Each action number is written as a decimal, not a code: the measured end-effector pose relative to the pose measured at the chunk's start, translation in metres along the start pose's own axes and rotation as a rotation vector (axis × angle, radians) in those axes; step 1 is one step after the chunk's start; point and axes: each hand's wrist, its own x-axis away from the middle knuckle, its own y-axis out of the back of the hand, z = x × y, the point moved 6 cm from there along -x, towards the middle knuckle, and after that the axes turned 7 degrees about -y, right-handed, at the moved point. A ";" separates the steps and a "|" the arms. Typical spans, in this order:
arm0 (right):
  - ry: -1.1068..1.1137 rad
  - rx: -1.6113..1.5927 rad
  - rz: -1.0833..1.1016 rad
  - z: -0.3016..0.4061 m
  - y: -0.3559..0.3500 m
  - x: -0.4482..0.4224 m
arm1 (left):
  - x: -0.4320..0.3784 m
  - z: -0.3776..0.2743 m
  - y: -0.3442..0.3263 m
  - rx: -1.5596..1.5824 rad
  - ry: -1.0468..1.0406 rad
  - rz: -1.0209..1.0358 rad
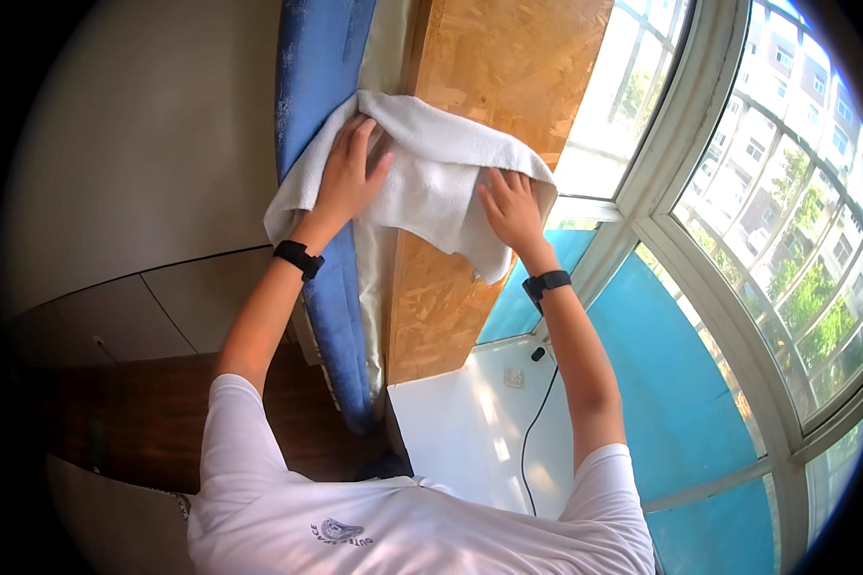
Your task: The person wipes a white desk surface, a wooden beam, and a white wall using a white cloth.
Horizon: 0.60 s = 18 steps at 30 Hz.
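Observation:
A white terry towel [431, 180] is spread crosswise in front of a blue curtain [323, 86] and a wood-chip board panel [503, 65]. Its upper edge is folded over and its lower edge hangs unevenly. My left hand [352, 169] rests on the towel's left part, fingers pointing up and thumb spread apart. Near the towel's right end is my right hand [510, 208], its fingertips partly under the folded upper edge. Whether either hand grips the cloth cannot be told. Both wrists wear black bands.
Framed windows [784, 208] with bars outside and blue panels [669, 374] stand on the right. Below the board is a white surface [446, 410] with a black cable [528, 431] and a socket [513, 378]. Pale cabinet fronts [151, 316] and dark wooden flooring [165, 410] lie left.

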 end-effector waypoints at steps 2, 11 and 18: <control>0.022 -0.043 0.006 0.008 0.020 -0.041 | -0.017 0.016 0.033 -0.132 -0.108 0.016; 0.147 -0.027 -0.018 0.028 0.019 -0.091 | -0.015 0.033 0.053 -0.182 0.120 0.256; 0.251 0.147 0.058 0.012 0.008 -0.020 | 0.069 -0.003 0.008 0.292 0.454 0.437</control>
